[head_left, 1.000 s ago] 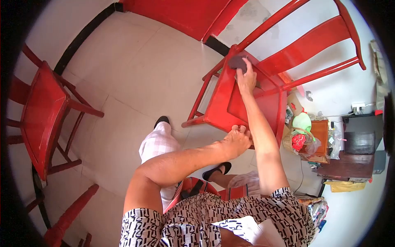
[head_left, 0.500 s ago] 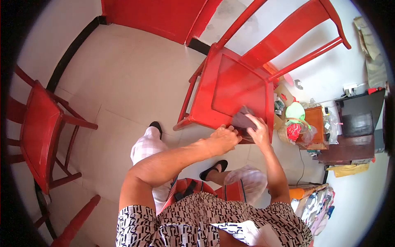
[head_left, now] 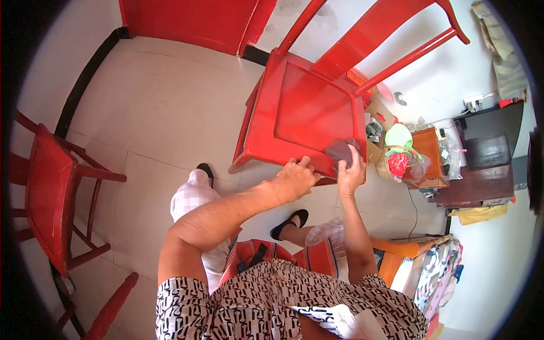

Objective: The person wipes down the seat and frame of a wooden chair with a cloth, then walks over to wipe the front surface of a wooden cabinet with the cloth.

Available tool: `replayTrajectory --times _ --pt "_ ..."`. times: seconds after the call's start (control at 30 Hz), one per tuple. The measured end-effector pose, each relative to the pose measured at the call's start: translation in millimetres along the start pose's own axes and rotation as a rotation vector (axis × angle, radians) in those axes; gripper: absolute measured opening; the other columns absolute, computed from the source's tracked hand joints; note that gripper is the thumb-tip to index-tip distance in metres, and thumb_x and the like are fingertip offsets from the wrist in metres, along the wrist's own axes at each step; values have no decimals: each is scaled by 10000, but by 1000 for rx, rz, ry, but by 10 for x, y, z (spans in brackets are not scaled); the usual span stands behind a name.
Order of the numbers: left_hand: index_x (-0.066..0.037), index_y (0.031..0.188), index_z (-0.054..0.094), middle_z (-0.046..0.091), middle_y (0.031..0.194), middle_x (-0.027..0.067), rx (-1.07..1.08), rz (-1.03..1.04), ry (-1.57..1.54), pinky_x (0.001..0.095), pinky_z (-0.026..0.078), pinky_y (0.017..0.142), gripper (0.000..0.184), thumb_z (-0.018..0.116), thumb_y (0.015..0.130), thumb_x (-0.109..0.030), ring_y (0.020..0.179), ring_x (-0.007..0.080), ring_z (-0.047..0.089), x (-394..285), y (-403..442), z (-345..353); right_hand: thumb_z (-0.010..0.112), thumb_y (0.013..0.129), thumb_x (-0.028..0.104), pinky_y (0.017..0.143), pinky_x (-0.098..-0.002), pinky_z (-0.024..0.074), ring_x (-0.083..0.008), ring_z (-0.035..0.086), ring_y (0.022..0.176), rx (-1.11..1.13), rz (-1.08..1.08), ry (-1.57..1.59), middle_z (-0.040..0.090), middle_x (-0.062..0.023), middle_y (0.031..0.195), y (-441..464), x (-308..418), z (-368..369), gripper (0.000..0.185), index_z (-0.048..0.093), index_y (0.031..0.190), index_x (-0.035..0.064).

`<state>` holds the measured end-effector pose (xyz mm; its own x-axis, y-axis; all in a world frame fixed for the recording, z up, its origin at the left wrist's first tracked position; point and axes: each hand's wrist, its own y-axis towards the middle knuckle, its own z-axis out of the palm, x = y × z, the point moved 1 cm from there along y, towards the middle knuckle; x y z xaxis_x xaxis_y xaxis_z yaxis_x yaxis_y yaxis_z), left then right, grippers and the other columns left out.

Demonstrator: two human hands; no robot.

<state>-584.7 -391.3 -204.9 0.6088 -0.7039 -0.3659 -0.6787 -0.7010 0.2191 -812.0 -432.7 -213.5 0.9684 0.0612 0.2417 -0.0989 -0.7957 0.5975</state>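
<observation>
A red wooden chair stands before me, its seat facing up and its backrest toward the wall. My left hand grips the front edge of the seat, fingers curled over it. Just to the right, my right hand holds a dark cloth against the seat near its front right corner. The cloth is bunched and slightly blurred. The two hands are apart.
A second red chair stands at the left, with a red wooden post below it. At the right are a wicker basket, a small wooden cabinet and a dark screen. My black shoes are on the tiled floor.
My right hand has brought the cloth from the back of the seat to its front edge, then slightly right. My left hand stays on the front edge. The view has shifted, so the chair appears further left.
</observation>
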Motion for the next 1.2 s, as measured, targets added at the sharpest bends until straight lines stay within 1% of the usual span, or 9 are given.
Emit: replayTrajectory --times 0.13,0.2,0.3,0.4,0.6,0.8,1.0,1.1,1.2 --pt "-127 1123 693 671 1054 75 -20 9 4 446 544 873 411 795 763 -297 1139 289 550 1 -5 -29 607 720 145 825 -472 516 -332 598 950 59 -143 99 645 -58 1028 -59 601 94 525 656 1236 232" --pt "-115 1112 694 671 1056 75 16 11 17 451 546 873 408 799 759 -292 1142 293 550 14 -7 -42 605 728 186 802 -487 515 -334 589 939 85 -179 146 639 -67 1003 -21 741 177 509 654 1233 218" --pt "-96 1102 686 669 1059 78 -25 31 -3 462 550 872 417 808 751 -284 1144 299 551 48 -17 -4 600 729 221 782 -498 517 -345 583 910 110 -240 215 635 -91 979 93 858 300 508 653 1234 193" --pt "-80 1076 676 665 1064 80 -51 33 -27 460 555 871 402 811 751 -275 1157 302 547 46 -44 -18 589 735 181 846 -476 522 -356 599 930 157 -211 214 674 -108 1038 131 878 329 492 661 1221 147" --pt "-72 1079 655 655 1070 111 -58 38 -90 464 551 875 374 787 784 -261 1120 324 595 37 -36 -78 592 743 174 854 -468 525 -346 609 929 140 -229 237 680 -109 1037 131 847 362 486 662 1222 141" --pt "-77 1097 652 670 1048 147 69 -26 -104 474 551 858 383 784 793 -269 1048 340 656 81 -48 -3 597 750 159 881 -461 515 -351 619 944 119 -238 265 692 -115 1070 126 865 339 479 661 1224 129" --pt "-86 1089 654 686 1017 153 104 -55 -75 474 556 836 388 790 785 -286 990 349 685 77 -101 -99 609 737 143 854 -480 507 -372 611 920 98 -256 275 688 -121 1042 128 877 350 489 662 1223 127" --pt "-81 1075 654 689 992 148 21 -30 -76 478 559 822 388 794 778 -288 963 347 696 101 -121 -55 598 736 139 851 -484 507 -377 610 907 90 -261 282 685 -129 1037 125 888 346 488 667 1219 132" --pt "-77 1072 653 690 979 145 28 -84 -93 481 560 815 385 792 779 -285 948 340 701 130 -103 -95 585 736 141 845 -490 509 -383 610 906 102 -229 256 683 -136 1037 127 889 358 490 668 1219 138"
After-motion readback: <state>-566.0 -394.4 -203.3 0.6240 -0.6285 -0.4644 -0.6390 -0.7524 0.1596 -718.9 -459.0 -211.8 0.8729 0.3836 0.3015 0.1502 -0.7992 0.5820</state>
